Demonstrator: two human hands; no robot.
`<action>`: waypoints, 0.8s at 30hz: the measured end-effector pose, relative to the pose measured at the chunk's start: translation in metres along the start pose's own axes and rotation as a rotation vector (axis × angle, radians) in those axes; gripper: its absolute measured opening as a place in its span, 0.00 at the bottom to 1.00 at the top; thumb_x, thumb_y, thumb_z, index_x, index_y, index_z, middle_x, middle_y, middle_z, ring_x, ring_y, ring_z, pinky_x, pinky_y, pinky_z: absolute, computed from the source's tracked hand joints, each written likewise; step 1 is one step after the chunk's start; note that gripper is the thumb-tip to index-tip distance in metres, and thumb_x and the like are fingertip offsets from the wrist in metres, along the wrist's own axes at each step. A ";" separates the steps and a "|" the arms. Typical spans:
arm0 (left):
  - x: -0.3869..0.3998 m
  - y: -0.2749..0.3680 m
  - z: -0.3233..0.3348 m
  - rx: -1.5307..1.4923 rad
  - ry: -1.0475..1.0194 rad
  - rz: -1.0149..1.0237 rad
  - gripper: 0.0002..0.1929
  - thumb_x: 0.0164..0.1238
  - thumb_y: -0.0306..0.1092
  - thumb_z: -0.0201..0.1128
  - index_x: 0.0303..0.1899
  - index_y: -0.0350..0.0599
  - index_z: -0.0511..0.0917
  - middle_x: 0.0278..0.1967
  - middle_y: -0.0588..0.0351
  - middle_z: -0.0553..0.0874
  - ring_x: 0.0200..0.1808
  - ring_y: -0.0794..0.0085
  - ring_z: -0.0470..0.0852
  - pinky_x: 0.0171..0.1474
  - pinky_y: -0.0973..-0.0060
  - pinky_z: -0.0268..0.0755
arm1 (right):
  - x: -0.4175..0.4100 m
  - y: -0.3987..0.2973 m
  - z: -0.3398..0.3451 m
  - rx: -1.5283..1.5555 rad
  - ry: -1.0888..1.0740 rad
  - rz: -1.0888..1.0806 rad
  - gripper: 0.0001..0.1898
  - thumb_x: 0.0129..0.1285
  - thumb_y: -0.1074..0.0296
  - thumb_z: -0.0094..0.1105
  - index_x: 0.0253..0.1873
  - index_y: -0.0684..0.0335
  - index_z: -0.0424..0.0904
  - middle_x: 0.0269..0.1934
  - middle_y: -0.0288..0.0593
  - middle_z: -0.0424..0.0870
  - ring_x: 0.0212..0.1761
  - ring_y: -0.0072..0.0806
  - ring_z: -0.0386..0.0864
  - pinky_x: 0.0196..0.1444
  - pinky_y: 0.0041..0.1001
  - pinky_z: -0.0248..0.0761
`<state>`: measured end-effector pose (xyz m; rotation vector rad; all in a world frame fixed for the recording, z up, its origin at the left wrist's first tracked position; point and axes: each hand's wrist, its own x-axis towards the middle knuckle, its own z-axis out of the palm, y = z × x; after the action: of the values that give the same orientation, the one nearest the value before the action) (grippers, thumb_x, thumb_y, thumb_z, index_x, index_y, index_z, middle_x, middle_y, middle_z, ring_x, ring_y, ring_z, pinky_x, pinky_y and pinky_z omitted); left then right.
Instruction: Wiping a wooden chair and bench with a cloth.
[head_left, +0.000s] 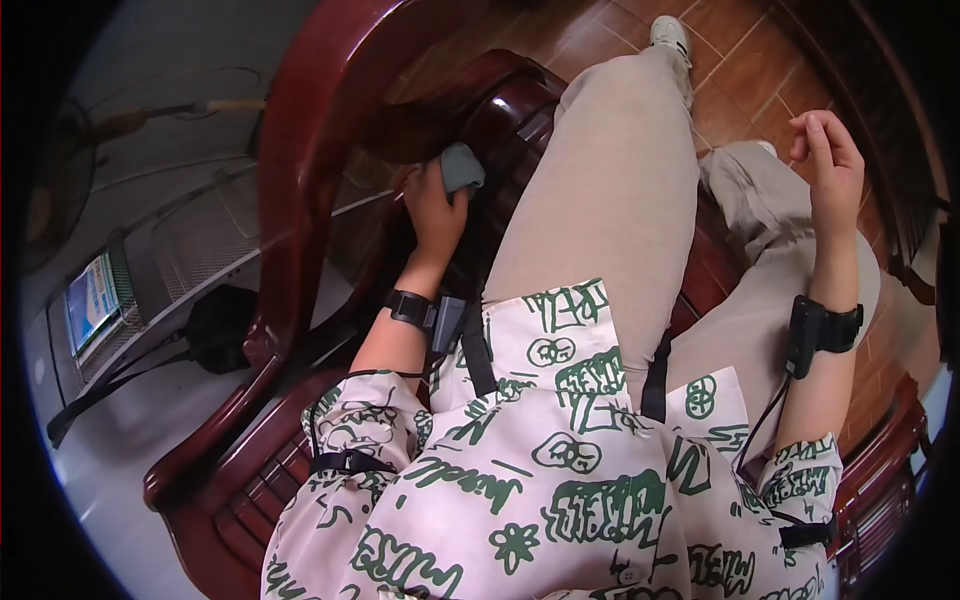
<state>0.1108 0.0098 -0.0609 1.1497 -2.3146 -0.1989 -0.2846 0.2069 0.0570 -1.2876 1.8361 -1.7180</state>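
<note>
My left hand (435, 214) is closed around a folded grey-green cloth (460, 166). It holds the cloth against the dark red slatted seat of a polished wooden bench (517, 105), beside my left leg. My right hand (834, 169) is raised above my right knee, its fingers loosely curled and nothing visible in it. Black devices are strapped to both wrists, the left one (447, 324) and the right one (808, 336).
The bench's thick curved armrest (289, 187) rises left of my left hand. Beyond it stands a perforated metal seat (202, 232) with a printed booklet (94, 300) and a black bag (221, 326). Reddish-brown tiles (739, 71) cover the floor. Dark furniture (892, 135) curves along the right.
</note>
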 end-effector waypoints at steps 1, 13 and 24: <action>-0.002 0.001 -0.002 0.084 -0.021 0.029 0.25 0.48 0.32 0.63 0.50 0.36 0.69 0.45 0.35 0.74 0.48 0.44 0.70 0.52 0.55 0.60 | -0.001 0.001 0.000 -0.005 -0.011 0.024 0.10 0.67 0.66 0.49 0.37 0.65 0.77 0.22 0.29 0.70 0.25 0.12 0.66 0.29 0.13 0.59; -0.013 -0.011 -0.046 0.317 0.185 0.209 0.28 0.47 0.30 0.66 0.52 0.42 0.66 0.51 0.44 0.71 0.56 0.49 0.66 0.61 0.54 0.54 | 0.000 -0.004 0.006 -0.042 -0.025 0.016 0.09 0.67 0.67 0.50 0.38 0.66 0.77 0.23 0.30 0.71 0.26 0.13 0.66 0.31 0.13 0.60; 0.009 -0.008 -0.056 0.592 -0.032 0.125 0.18 0.53 0.37 0.61 0.47 0.44 0.74 0.46 0.49 0.74 0.50 0.54 0.70 0.48 0.58 0.62 | -0.002 -0.013 0.015 -0.081 -0.099 -0.044 0.08 0.66 0.69 0.50 0.38 0.68 0.77 0.24 0.32 0.71 0.27 0.14 0.68 0.31 0.14 0.61</action>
<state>0.1415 0.0034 -0.0132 1.2600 -2.5411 0.5528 -0.2671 0.2006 0.0643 -1.4279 1.8511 -1.5858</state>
